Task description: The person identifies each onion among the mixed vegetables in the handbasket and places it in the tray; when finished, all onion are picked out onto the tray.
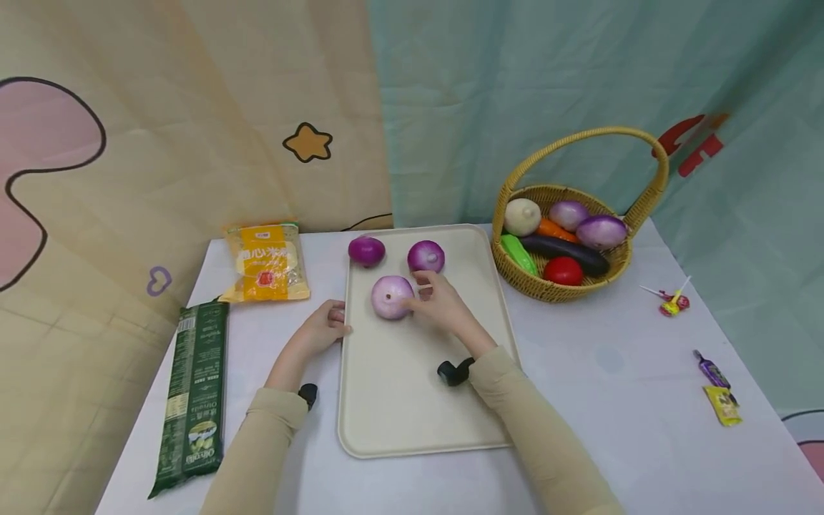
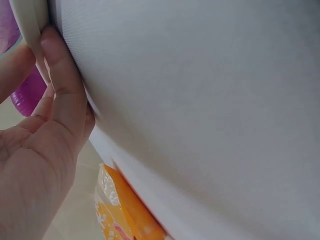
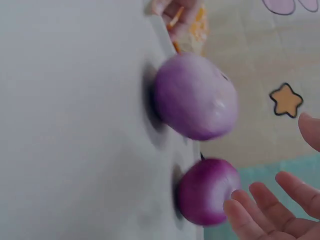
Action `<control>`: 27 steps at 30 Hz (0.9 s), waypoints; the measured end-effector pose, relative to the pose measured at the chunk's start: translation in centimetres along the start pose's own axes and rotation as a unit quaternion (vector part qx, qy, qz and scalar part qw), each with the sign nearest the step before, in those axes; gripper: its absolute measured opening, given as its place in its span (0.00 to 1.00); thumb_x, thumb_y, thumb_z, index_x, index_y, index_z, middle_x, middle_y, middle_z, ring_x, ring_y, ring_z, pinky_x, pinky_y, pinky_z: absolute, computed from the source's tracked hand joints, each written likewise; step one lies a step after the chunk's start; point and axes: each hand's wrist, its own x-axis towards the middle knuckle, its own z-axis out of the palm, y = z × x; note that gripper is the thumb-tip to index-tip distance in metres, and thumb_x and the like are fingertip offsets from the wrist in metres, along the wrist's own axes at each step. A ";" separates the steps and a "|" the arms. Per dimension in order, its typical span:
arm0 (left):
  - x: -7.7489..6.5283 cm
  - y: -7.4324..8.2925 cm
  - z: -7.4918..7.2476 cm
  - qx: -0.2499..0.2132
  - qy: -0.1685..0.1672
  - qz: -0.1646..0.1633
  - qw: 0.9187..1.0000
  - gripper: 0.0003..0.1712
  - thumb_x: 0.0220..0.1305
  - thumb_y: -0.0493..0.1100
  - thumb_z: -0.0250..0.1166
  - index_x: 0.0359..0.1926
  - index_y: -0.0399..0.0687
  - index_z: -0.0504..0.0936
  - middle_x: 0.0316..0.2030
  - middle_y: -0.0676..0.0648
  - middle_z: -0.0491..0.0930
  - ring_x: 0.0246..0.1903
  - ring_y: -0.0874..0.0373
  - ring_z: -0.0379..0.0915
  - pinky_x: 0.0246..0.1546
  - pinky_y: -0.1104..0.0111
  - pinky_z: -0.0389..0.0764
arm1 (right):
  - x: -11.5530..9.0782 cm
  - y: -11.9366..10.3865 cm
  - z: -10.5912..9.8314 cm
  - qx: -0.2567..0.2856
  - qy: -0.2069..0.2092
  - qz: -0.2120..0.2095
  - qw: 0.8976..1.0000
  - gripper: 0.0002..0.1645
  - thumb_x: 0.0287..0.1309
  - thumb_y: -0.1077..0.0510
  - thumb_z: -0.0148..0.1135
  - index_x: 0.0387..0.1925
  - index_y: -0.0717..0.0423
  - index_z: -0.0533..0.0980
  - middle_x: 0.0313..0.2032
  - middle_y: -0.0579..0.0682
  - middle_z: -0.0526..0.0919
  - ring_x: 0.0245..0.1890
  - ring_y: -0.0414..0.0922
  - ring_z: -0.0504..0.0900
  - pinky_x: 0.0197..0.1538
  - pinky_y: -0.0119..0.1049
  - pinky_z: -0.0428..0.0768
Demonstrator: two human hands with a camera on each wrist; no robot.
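The right hand [image 1: 444,304] has its fingers and thumb apart, nothing between them; from the head view we might take it as touching the pale onion [image 1: 391,304], but the right wrist view shows us a gap. That onion sits on the cream tray [image 1: 412,400], toward its far end. Just beyond it, also on the tray, we find a purple onion [image 1: 425,257] and, at the far left corner, a darker onion [image 1: 366,252]. The left hand [image 1: 315,329] pinches the tray's left rim; the left wrist view shows us that rim between thumb and fingers, which the head view largely hides. An orange packet [image 1: 265,261] beyond this hand appears in all three views. Only the head view gives us the wider tabletop [image 1: 611,408]: a wicker basket [image 1: 537,290] of vegetables [image 1: 566,252] by the tray's far right corner, lollipops [image 1: 674,304] and small wrapped sweets [image 1: 722,406] farther right, and a dark green packet [image 1: 196,386] at left.
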 end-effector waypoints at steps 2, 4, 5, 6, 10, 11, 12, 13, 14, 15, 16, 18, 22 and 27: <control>-0.1 -0.1 0.1 0.001 -0.001 0.000 1.000 0.31 0.68 0.35 0.60 0.69 0.36 0.61 0.52 0.35 0.72 0.45 0.49 0.74 0.50 0.61 0.82 | -1.1 0.1 -2.2 0.005 0.010 -0.016 1.000 0.36 0.61 0.52 0.67 0.67 0.60 0.66 0.64 0.59 0.72 0.62 0.56 0.75 0.62 0.50 0.77; -0.1 -0.1 0.1 0.002 -0.002 0.000 1.000 0.31 0.68 0.35 0.59 0.69 0.37 0.61 0.52 0.36 0.72 0.46 0.49 0.74 0.50 0.61 0.82 | -2.2 0.3 -5.1 0.005 0.030 -0.034 0.999 0.32 0.63 0.54 0.65 0.65 0.61 0.68 0.63 0.61 0.74 0.61 0.57 0.75 0.62 0.51 0.77; -0.1 -0.1 0.2 0.003 -0.001 -0.001 1.000 0.31 0.68 0.35 0.60 0.69 0.37 0.61 0.52 0.36 0.72 0.46 0.49 0.74 0.50 0.61 0.82 | -2.7 0.6 -6.7 -0.003 0.051 -0.047 0.998 0.30 0.63 0.55 0.64 0.63 0.62 0.70 0.61 0.62 0.75 0.60 0.57 0.76 0.62 0.51 0.77; -0.2 -0.1 0.2 0.004 0.000 -0.003 1.000 0.31 0.68 0.35 0.60 0.69 0.37 0.61 0.52 0.36 0.72 0.46 0.49 0.74 0.51 0.61 0.82 | -3.3 0.9 -8.4 -0.013 0.074 -0.056 0.996 0.28 0.64 0.55 0.63 0.62 0.63 0.71 0.60 0.63 0.77 0.59 0.57 0.77 0.62 0.52 0.77; -0.2 0.0 0.1 0.007 0.000 0.000 1.000 0.31 0.68 0.35 0.60 0.69 0.37 0.61 0.52 0.36 0.72 0.47 0.48 0.73 0.51 0.60 0.81 | -4.8 2.5 -14.7 -0.064 0.167 -0.051 0.983 0.27 0.67 0.52 0.60 0.61 0.63 0.72 0.58 0.64 0.78 0.59 0.58 0.76 0.64 0.53 0.73; -0.1 0.0 0.1 0.007 -0.001 0.000 1.000 0.31 0.68 0.35 0.60 0.69 0.37 0.61 0.52 0.36 0.72 0.47 0.48 0.73 0.52 0.60 0.81 | -5.1 2.9 -16.2 -0.073 0.190 -0.041 0.978 0.28 0.67 0.50 0.59 0.61 0.63 0.72 0.58 0.64 0.78 0.59 0.59 0.76 0.65 0.53 0.72; -0.1 0.0 0.1 0.007 -0.001 0.002 1.000 0.31 0.68 0.35 0.60 0.69 0.37 0.61 0.52 0.36 0.72 0.47 0.48 0.73 0.52 0.60 0.81 | -5.3 3.3 -17.4 -0.077 0.205 -0.026 0.975 0.30 0.67 0.47 0.59 0.62 0.63 0.71 0.59 0.64 0.77 0.60 0.59 0.75 0.65 0.53 0.71; -0.1 0.0 0.0 0.007 -0.002 0.004 1.000 0.31 0.68 0.34 0.59 0.69 0.37 0.61 0.52 0.35 0.72 0.47 0.48 0.73 0.51 0.60 0.81 | -5.3 3.7 -18.6 -0.079 0.219 -0.012 0.972 0.31 0.67 0.46 0.58 0.63 0.63 0.70 0.60 0.65 0.76 0.61 0.59 0.74 0.66 0.53 0.71; 0.0 0.0 0.0 0.007 -0.001 0.006 1.000 0.31 0.68 0.35 0.59 0.69 0.37 0.60 0.52 0.35 0.72 0.47 0.48 0.73 0.51 0.60 0.81 | -5.3 4.1 -19.7 -0.081 0.238 0.004 0.968 0.33 0.67 0.44 0.58 0.64 0.62 0.70 0.61 0.64 0.75 0.62 0.59 0.73 0.67 0.52 0.71; 0.0 -0.1 0.0 0.007 0.000 0.007 1.000 0.31 0.68 0.35 0.59 0.69 0.37 0.61 0.52 0.36 0.72 0.47 0.48 0.73 0.51 0.60 0.81 | -5.3 4.4 -20.7 -0.079 0.256 0.024 0.963 0.34 0.66 0.42 0.58 0.65 0.60 0.69 0.62 0.63 0.74 0.63 0.58 0.72 0.68 0.51 0.70; 0.0 -0.1 0.0 0.007 0.000 0.008 1.000 0.31 0.68 0.34 0.59 0.69 0.36 0.61 0.52 0.36 0.72 0.47 0.48 0.73 0.51 0.60 0.81 | -5.2 4.8 -21.6 -0.079 0.269 0.041 0.959 0.36 0.66 0.41 0.57 0.66 0.59 0.67 0.64 0.62 0.72 0.64 0.57 0.70 0.69 0.51 0.69; 0.0 -0.2 0.1 0.006 0.000 0.013 1.000 0.31 0.68 0.34 0.59 0.69 0.35 0.60 0.52 0.35 0.72 0.47 0.48 0.73 0.50 0.60 0.81 | -4.8 5.5 -23.0 -0.074 0.294 0.060 0.951 0.38 0.66 0.42 0.57 0.69 0.58 0.65 0.66 0.63 0.68 0.65 0.58 0.66 0.70 0.50 0.68; 0.0 -0.2 0.2 0.007 0.003 0.011 1.000 0.31 0.68 0.34 0.59 0.69 0.36 0.61 0.51 0.36 0.72 0.46 0.48 0.73 0.50 0.61 0.81 | -4.2 7.0 -24.6 -0.075 0.319 0.070 0.942 0.39 0.66 0.47 0.58 0.71 0.59 0.60 0.68 0.64 0.64 0.66 0.59 0.62 0.71 0.54 0.65; 0.0 -0.2 0.2 0.008 0.008 0.007 1.000 0.31 0.68 0.34 0.59 0.69 0.36 0.61 0.51 0.36 0.72 0.46 0.49 0.73 0.50 0.61 0.81 | -3.4 8.2 -25.1 -0.113 0.321 0.053 0.939 0.39 0.64 0.54 0.59 0.72 0.62 0.59 0.70 0.66 0.63 0.70 0.62 0.60 0.74 0.55 0.58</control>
